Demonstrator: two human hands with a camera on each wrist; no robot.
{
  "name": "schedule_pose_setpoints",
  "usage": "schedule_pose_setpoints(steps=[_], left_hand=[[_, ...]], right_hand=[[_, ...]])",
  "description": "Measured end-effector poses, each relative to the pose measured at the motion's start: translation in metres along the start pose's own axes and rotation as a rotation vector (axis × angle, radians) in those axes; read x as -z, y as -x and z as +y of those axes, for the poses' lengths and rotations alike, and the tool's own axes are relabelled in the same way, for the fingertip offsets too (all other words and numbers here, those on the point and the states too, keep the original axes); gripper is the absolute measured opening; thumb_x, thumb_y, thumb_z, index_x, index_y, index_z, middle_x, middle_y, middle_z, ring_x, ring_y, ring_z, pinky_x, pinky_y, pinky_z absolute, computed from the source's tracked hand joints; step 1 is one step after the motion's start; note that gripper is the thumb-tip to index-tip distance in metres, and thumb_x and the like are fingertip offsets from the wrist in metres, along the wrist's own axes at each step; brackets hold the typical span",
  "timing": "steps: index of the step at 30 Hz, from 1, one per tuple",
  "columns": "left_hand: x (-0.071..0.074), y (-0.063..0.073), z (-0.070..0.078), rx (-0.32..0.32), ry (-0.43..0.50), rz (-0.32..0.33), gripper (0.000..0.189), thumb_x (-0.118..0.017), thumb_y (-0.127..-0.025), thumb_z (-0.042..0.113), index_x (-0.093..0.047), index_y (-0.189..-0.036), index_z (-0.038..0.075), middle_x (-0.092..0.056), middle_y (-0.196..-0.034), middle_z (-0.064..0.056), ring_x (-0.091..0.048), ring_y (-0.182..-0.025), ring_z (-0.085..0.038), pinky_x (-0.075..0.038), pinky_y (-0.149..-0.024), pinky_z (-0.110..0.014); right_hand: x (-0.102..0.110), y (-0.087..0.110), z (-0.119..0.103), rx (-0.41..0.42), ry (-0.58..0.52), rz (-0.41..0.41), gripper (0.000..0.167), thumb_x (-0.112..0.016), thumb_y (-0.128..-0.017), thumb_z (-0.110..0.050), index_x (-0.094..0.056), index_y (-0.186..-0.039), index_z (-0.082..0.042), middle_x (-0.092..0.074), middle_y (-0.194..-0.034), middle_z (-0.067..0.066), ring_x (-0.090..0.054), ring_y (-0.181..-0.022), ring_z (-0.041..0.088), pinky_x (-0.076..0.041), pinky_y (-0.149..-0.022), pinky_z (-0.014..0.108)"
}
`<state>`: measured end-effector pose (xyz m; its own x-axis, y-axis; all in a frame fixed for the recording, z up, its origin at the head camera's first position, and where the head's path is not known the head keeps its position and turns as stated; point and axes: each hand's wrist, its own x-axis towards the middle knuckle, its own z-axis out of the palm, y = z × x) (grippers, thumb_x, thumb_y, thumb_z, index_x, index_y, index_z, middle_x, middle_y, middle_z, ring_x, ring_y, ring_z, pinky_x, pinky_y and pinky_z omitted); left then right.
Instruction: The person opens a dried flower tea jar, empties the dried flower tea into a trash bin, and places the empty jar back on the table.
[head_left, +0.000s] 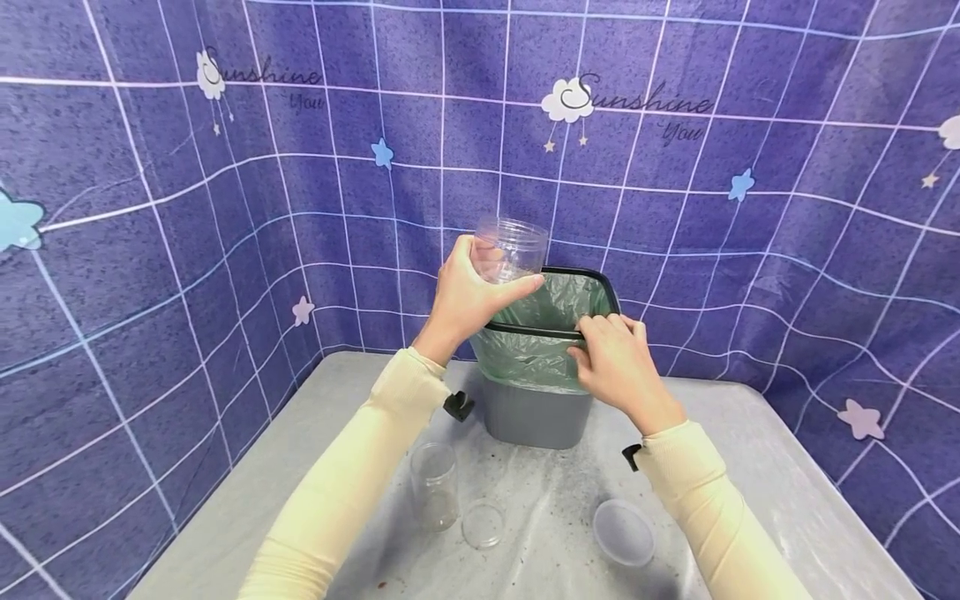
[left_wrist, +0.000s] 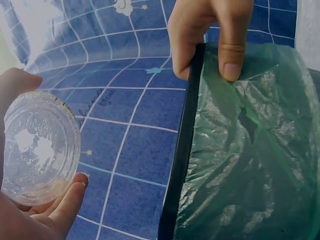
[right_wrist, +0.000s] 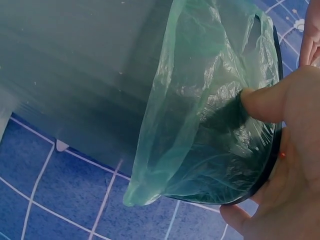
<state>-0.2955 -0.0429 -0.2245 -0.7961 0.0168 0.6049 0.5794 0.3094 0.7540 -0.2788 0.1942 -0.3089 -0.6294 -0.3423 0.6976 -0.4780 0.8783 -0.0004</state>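
Observation:
A clear plastic jar (head_left: 517,243) is held by my left hand (head_left: 467,292) above the left part of a grey trash bin (head_left: 536,418). In the left wrist view, the thumb and fingers curl around the jar's round base (left_wrist: 41,145). A green, see-through bin bag (head_left: 528,360) lines the bin and folds down outside under a black rim (head_left: 525,330). My right hand (head_left: 618,362) grips that rim at its near right corner. The right wrist view has its thumb (right_wrist: 265,104) pressing the bag from outside, with the other fingers behind the rim.
On the grey-covered table (head_left: 315,467), a second clear jar (head_left: 435,492) is in front of the bin, beside a clear round lid (head_left: 483,525). A whitish round lid (head_left: 624,533) lies near my right forearm. Purple-blue patterned cloth (head_left: 420,100) hangs behind and at both sides.

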Motion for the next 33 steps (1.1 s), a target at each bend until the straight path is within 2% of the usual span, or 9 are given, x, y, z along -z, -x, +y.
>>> schedule_pose_setpoints(steps=[7, 14, 22, 29, 33], left_hand=[[0.007, 0.018, -0.003, 0.015, 0.042, -0.033, 0.086, -0.094, -0.066, 0.052, -0.053, -0.132, 0.015, -0.067, -0.124, -0.002, -0.067, -0.115, -0.017, -0.054, -0.098, -0.034], [0.017, 0.041, -0.009, 0.026, 0.019, -0.031, 0.081, -0.092, -0.066, 0.055, -0.055, -0.129, 0.020, -0.066, -0.118, 0.002, -0.066, -0.113, -0.016, -0.053, -0.098, -0.037], [0.025, 0.067, -0.010, 0.027, 0.086, -0.040, 0.082, -0.094, -0.068, 0.045, -0.056, -0.134, 0.016, -0.065, -0.120, -0.003, -0.065, -0.113, -0.018, -0.052, -0.101, -0.037], [0.024, 0.089, -0.009, 0.009, 0.034, -0.069, 0.080, -0.094, -0.068, 0.044, -0.058, -0.134, 0.015, -0.066, -0.117, 0.001, -0.064, -0.108, -0.017, -0.052, -0.097, -0.040], [0.020, 0.100, -0.011, -0.009, 0.043, -0.102, 0.078, -0.094, -0.070, 0.039, -0.057, -0.135, 0.014, -0.066, -0.122, 0.003, -0.063, -0.111, -0.016, -0.052, -0.099, -0.039]], right_hand=[[0.002, 0.000, 0.001, 0.010, 0.005, -0.012, 0.019, -0.070, -0.091, -0.021, -0.066, -0.105, -0.009, -0.069, -0.093, 0.009, -0.063, -0.096, 0.033, -0.038, -0.101, 0.060], [0.002, 0.001, 0.000, 0.018, 0.005, -0.026, 0.027, -0.072, -0.088, -0.027, -0.067, -0.108, -0.009, -0.069, -0.095, 0.010, -0.064, -0.099, 0.034, -0.038, -0.103, 0.060], [0.006, 0.001, 0.001, 0.025, 0.003, -0.035, 0.031, -0.073, -0.086, -0.028, -0.068, -0.110, -0.010, -0.069, -0.100, 0.010, -0.065, -0.105, 0.036, -0.039, -0.105, 0.060], [0.009, -0.001, 0.001, 0.021, -0.012, -0.037, 0.033, -0.075, -0.086, -0.027, -0.069, -0.113, -0.008, -0.068, -0.105, 0.012, -0.061, -0.114, 0.039, -0.040, -0.104, 0.062], [0.010, -0.001, 0.002, 0.020, -0.027, -0.037, 0.034, -0.075, -0.086, -0.027, -0.069, -0.114, -0.008, -0.069, -0.109, 0.011, -0.060, -0.115, 0.040, -0.040, -0.103, 0.062]])
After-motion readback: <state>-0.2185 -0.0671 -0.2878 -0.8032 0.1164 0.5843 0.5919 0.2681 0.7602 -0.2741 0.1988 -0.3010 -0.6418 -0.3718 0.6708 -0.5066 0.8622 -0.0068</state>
